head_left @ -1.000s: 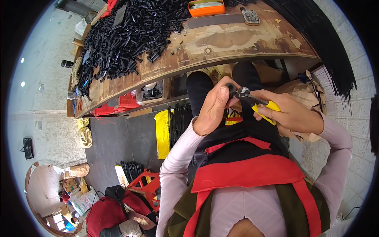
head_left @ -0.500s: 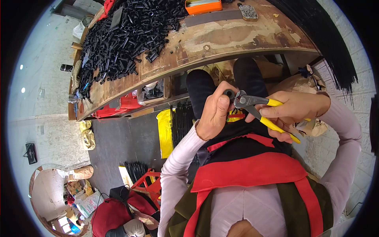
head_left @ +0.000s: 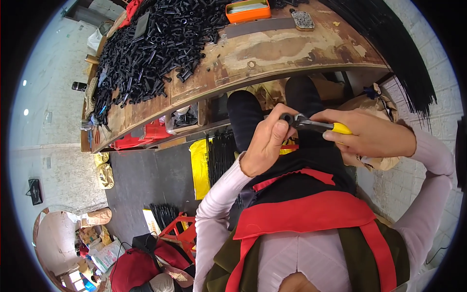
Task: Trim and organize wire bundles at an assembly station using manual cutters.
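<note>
I see my right hand (head_left: 374,138) wrapped around the yellow grips of the pliers (head_left: 311,124), its fingers pressed shut on the handles so that only a short yellow stretch shows past the knuckles. Half a second ago the handles stood splayed and angled down to the right; now they lie nearly level and closed together. The left hand (head_left: 265,146) is curled into a loose fist, thumb tip and forefinger pinching at the dark steel nose of the pliers; whatever small piece sits there is hidden, so I cannot tell what they pinch. Both hands have kept their place above my lap.

The pliers have dull grey metal heads and smooth, glossy grips. They sit between the two hands, just below the near edge of the counter (head_left: 292,53), a worn wooden slab, stained and flaking. On the counter, far to the left of the pliers, lies a heap of short black tubes (head_left: 155,48), matte and cylindrical. An orange tray (head_left: 249,10) stands at its far edge.
</note>
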`<state>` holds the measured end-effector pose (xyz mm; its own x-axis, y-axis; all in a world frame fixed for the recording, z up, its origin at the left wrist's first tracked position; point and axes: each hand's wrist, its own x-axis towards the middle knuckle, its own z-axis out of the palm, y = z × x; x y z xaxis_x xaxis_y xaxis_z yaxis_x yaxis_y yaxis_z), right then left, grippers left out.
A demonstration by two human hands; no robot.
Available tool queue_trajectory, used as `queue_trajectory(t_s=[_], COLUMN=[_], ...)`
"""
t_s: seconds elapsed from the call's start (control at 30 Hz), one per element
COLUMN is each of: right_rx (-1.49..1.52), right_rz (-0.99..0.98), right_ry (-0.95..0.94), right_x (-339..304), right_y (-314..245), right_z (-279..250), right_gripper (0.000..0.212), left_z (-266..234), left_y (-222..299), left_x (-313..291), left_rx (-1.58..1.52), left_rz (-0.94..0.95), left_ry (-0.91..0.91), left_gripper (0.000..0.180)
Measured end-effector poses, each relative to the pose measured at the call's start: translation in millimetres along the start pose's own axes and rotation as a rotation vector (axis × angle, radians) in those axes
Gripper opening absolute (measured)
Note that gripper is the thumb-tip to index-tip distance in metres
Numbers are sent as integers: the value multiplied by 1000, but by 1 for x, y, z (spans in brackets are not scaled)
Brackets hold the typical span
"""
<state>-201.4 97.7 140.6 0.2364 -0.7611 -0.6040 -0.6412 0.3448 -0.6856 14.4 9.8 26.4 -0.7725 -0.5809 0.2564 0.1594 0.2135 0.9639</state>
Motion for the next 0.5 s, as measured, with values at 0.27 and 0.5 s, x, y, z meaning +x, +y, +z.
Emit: queue_trajectory(t_s=[0.27,0.5], right_rx=[-29,86], right_rz=[-233,-292], right_ry=[76,76], right_x=[24,68], right_y=[-4,-8], right_z=[3,-1], right_gripper=[41,48], left_z=[-22,-77], left_y=[9,15], left_x=[10,-5], left_rx=[-109,-131], left_rz=[-55,56], left_ry=[-2,225], left_gripper=[61,61])
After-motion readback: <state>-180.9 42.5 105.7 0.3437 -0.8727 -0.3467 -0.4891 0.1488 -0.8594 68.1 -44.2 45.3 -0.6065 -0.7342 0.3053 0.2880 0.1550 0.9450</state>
